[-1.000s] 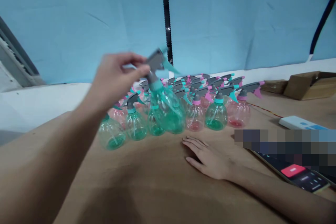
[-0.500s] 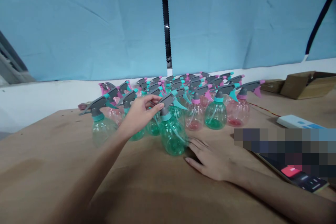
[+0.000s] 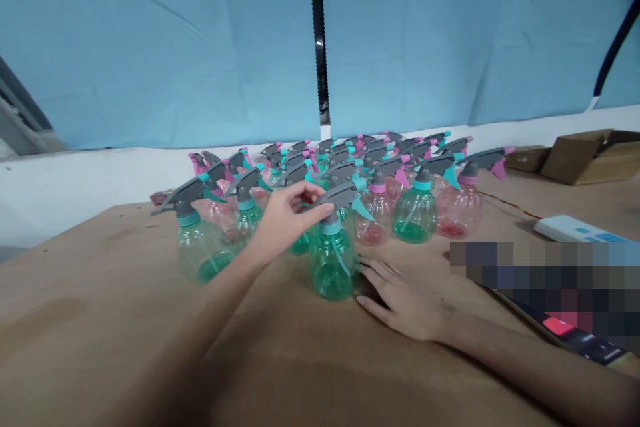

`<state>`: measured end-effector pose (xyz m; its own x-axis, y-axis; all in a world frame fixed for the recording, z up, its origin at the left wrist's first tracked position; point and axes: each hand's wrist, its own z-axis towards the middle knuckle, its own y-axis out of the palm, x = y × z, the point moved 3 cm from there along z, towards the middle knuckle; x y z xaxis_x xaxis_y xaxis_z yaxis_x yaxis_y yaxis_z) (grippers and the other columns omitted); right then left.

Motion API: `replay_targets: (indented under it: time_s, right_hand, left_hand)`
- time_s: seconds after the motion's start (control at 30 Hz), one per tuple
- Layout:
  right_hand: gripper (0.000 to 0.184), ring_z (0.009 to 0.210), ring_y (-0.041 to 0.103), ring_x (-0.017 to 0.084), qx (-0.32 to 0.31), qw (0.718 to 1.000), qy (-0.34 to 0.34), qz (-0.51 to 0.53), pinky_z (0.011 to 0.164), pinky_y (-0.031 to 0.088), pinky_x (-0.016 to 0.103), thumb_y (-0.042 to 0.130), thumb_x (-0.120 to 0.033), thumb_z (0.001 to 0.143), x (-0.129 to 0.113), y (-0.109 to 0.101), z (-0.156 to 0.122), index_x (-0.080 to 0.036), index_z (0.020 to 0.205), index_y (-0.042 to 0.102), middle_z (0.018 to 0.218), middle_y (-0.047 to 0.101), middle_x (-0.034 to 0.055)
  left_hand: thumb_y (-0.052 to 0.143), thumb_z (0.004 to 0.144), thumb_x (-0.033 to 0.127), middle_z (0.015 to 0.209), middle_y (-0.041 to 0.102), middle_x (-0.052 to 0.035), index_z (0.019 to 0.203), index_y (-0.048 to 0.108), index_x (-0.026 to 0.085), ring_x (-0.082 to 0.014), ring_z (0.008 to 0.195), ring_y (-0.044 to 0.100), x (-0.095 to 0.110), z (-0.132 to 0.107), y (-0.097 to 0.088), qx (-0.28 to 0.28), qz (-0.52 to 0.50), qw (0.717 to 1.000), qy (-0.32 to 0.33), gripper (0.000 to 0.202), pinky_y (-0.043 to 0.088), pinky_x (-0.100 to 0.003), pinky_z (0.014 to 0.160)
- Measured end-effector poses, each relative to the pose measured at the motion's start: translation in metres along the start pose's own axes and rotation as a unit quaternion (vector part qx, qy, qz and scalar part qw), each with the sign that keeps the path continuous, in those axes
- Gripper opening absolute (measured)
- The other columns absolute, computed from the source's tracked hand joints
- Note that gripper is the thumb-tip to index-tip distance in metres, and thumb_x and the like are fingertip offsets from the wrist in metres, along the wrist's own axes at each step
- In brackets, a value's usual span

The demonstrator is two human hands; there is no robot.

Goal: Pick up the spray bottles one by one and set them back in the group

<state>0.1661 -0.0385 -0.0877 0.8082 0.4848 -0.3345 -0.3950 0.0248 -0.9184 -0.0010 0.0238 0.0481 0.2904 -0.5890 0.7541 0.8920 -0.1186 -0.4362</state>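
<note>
A green transparent spray bottle [image 3: 334, 273] with a grey and teal trigger head stands about upright on the wooden table, in front of the other bottles. My left hand [image 3: 287, 219] is closed on the rear of its grey head, thumb on the near side. Low at the bottle's right, my right hand [image 3: 400, 300] rests on the tabletop, fingers stretched out, their tips close to its base; I cannot tell if they touch. Another green spray bottle [image 3: 197, 250] stands left of my left forearm. Behind are rows of pink and green spray bottles, some partly hidden by my left hand.
A pink spray bottle [image 3: 459, 207] ends the front row on the right. Farther right lie a white power strip [image 3: 565, 229], a phone [image 3: 585, 340] partly blurred out, and an open cardboard box [image 3: 590, 157]. A blue cloth [image 3: 200, 47] hangs behind the table [image 3: 75, 320].
The held spray bottle has gone from leaning left to about upright, its head moving right and slightly down with my left hand. My right hand stays flat in nearly the same place.
</note>
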Motion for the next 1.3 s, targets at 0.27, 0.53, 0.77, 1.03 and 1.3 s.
replay_targets:
  time_s: [0.27,0.53,0.77,1.03,1.3]
  right_hand:
    - [0.052,0.127,0.032,0.027,0.003,1.0,-0.01,-0.007,0.105,0.026,0.043,0.041,-0.038,0.088,-0.001,-0.001,0.0,-0.009,0.131,0.038,0.137,0.038,0.0168]
    - [0.051,0.127,0.032,0.026,0.012,1.0,-0.016,0.007,0.105,0.027,0.043,0.041,-0.038,0.088,-0.001,0.0,-0.001,-0.011,0.132,0.038,0.136,0.039,0.0157]
    - [0.05,0.124,0.036,0.027,0.024,0.999,-0.034,0.002,0.103,0.029,0.044,0.041,-0.034,0.088,0.001,0.001,0.0,-0.011,0.132,0.038,0.133,0.041,0.0166]
    - [0.049,0.123,0.036,0.026,0.023,0.999,-0.03,-0.002,0.103,0.03,0.043,0.042,-0.032,0.087,0.0,-0.001,-0.001,-0.01,0.131,0.039,0.133,0.042,0.0156]
    - [0.05,0.124,0.035,0.027,0.027,0.999,-0.033,0.004,0.102,0.03,0.045,0.041,-0.034,0.087,0.001,0.0,0.0,-0.011,0.132,0.037,0.134,0.04,0.0165]
  left_hand:
    - [0.073,0.06,0.031,0.069,0.052,0.0031,0.08,0.055,0.019,-0.0118,0.063,0.049,-0.033,0.001,0.033,-0.031,-0.141,0.989,-0.031,0.03,0.038,-0.024,0.059]
    - [0.064,0.061,0.02,0.09,0.061,-0.0015,0.086,0.064,0.021,-0.0185,0.087,0.055,-0.022,0.005,0.038,-0.171,-0.194,0.963,-0.074,0.025,0.04,-0.031,0.079]
    - [0.052,0.064,0.013,0.103,0.065,-0.0042,0.1,0.065,0.022,-0.0245,0.106,0.055,-0.022,0.007,0.042,-0.157,-0.349,0.922,-0.052,0.04,0.044,-0.039,0.085]
    - [0.051,0.057,0.012,0.088,0.067,-0.0052,0.086,0.066,0.017,-0.025,0.092,0.06,-0.027,0.004,0.042,-0.105,-0.347,0.926,-0.1,0.033,0.045,-0.04,0.083]
    - [0.048,0.052,0.012,0.068,0.063,-0.0018,0.072,0.063,0.018,-0.0226,0.074,0.06,-0.026,0.005,0.04,-0.036,-0.303,0.947,-0.102,0.026,0.046,-0.041,0.076]
